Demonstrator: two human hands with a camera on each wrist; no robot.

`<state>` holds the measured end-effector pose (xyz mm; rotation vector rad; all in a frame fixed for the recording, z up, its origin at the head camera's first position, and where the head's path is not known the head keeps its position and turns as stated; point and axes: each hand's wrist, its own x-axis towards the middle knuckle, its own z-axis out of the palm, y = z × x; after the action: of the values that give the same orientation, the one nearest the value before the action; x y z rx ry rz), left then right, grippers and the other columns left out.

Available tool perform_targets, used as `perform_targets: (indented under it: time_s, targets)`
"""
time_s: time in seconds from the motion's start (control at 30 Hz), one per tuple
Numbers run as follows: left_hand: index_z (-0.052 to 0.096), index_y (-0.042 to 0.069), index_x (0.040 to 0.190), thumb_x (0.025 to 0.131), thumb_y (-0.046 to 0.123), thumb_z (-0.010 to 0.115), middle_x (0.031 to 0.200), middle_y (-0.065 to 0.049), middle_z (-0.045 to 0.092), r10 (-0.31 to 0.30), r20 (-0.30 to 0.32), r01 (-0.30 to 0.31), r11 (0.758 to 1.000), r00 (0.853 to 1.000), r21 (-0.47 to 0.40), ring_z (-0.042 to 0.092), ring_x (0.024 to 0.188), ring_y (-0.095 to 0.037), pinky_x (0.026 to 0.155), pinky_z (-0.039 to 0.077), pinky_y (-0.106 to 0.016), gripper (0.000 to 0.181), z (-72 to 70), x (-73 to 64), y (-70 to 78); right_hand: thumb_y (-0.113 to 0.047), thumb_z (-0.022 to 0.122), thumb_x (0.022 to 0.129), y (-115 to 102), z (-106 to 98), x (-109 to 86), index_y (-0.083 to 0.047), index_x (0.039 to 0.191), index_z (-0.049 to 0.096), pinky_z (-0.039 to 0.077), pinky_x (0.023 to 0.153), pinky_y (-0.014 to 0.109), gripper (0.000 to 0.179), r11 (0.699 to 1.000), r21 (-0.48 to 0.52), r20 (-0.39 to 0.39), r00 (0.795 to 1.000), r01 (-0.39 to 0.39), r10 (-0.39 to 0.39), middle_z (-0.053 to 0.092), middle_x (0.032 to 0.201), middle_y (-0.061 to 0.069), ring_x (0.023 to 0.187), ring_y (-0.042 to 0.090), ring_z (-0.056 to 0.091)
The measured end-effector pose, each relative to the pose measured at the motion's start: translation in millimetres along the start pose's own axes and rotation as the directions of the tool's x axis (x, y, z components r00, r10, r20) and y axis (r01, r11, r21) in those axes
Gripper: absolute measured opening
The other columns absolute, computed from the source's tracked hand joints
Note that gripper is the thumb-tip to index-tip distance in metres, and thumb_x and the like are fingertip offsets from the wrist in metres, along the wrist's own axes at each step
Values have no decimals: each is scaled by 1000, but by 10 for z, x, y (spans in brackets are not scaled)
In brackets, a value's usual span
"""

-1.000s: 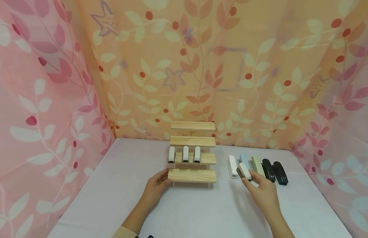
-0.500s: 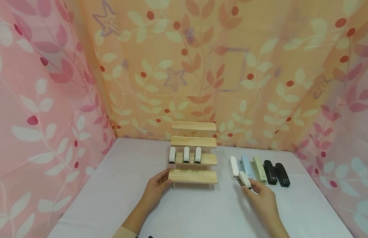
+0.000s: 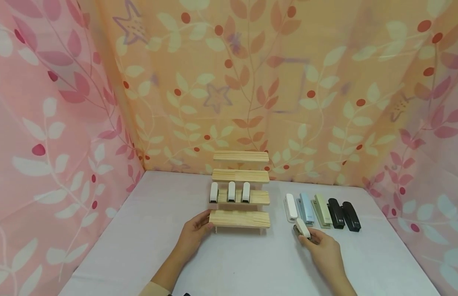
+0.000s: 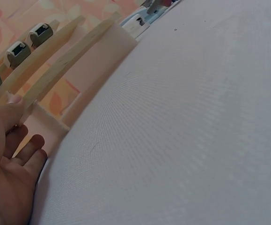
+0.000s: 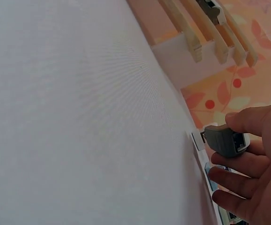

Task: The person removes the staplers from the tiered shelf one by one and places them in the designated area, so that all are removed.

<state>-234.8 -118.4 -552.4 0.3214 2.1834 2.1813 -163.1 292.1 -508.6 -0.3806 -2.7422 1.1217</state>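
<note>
My left hand (image 3: 193,234) grips the left end of the lowest board of a tiered wooden display rack (image 3: 239,219). In the left wrist view the thumb lies on the board (image 4: 55,70) and the other fingers bend below it. My right hand (image 3: 325,248) pinches a small stapler, white with a grey-green side (image 5: 224,140), between thumb and fingers, above the table. Three similar white staplers stand side by side on the second board from the bottom: left (image 3: 214,192), middle (image 3: 231,191) and right (image 3: 245,192).
Beyond my right hand lies a row of staplers: white (image 3: 291,207), light blue (image 3: 306,209), pale green (image 3: 322,210), black (image 3: 336,213) and another black one (image 3: 351,216). A white cloth (image 3: 236,267) covers the table. Patterned curtains (image 3: 229,82) enclose the back and sides.
My right hand has drawn the small stapler slightly toward me, away from the row, uncovering more of the light blue and pale green staplers. My left hand stays on the rack.
</note>
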Motion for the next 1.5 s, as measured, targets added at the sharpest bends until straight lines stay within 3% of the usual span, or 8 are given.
perform_targets:
  time_s: [0.33, 0.7, 0.8, 1.0, 1.3, 1.5]
  targets:
    - [55, 7, 147, 94, 21, 75, 140, -13, 63, -3, 2, 3, 1000, 1000, -1, 61, 130, -26, 102, 52, -21, 58, -17, 0, 1, -36, 83, 87, 32, 117, -13, 0, 120, 72, 63, 80, 49, 50, 999, -47, -14, 1000, 10, -10, 75, 112, 22, 107, 42, 71]
    - [54, 9, 148, 94, 26, 75, 142, -11, 62, -2, -7, 2, 999, 1000, 40, 60, 131, -25, 102, 52, -20, 60, -32, -12, 8, -42, 89, 79, 37, 176, -33, -3, 109, 74, 62, 77, 49, 51, 997, -79, -27, 1000, 7, -10, 78, 101, 16, 95, 34, 74]
    - [55, 12, 147, 94, 27, 75, 144, -8, 61, -16, -14, 16, 999, 1000, 42, 59, 132, -23, 102, 52, -20, 59, -36, -12, 13, -41, 89, 78, 36, 195, -27, -5, 108, 74, 61, 82, 54, 50, 995, -99, -25, 1000, 1, -4, 78, 104, 16, 99, 36, 73]
    - [53, 7, 148, 95, 24, 74, 143, -13, 61, -12, -13, 12, 999, 1000, 33, 59, 132, -26, 103, 52, -20, 59, -48, -10, 18, -41, 90, 77, 38, 235, -3, -6, 107, 73, 55, 93, 63, 49, 993, -121, -15, 1000, -2, 1, 75, 114, 19, 115, 44, 66]
    - [53, 5, 148, 95, 20, 74, 142, -15, 61, 11, -10, -11, 999, 1000, 32, 59, 132, -29, 103, 51, -20, 59, -53, -9, 15, -44, 91, 75, 54, 242, 18, -5, 107, 71, 53, 95, 62, 54, 991, -134, -8, 1000, 20, -22, 74, 114, 19, 114, 44, 65]
    - [52, 4, 148, 95, 20, 74, 143, -16, 60, -1, -1, 1, 1000, 1000, 11, 59, 132, -30, 104, 52, -22, 59, -7, 2, 15, -56, 84, 79, 52, 122, -9, -8, 118, 70, 54, 93, 60, 63, 995, -96, -10, 1000, -9, 8, 74, 117, 15, 116, 40, 65]
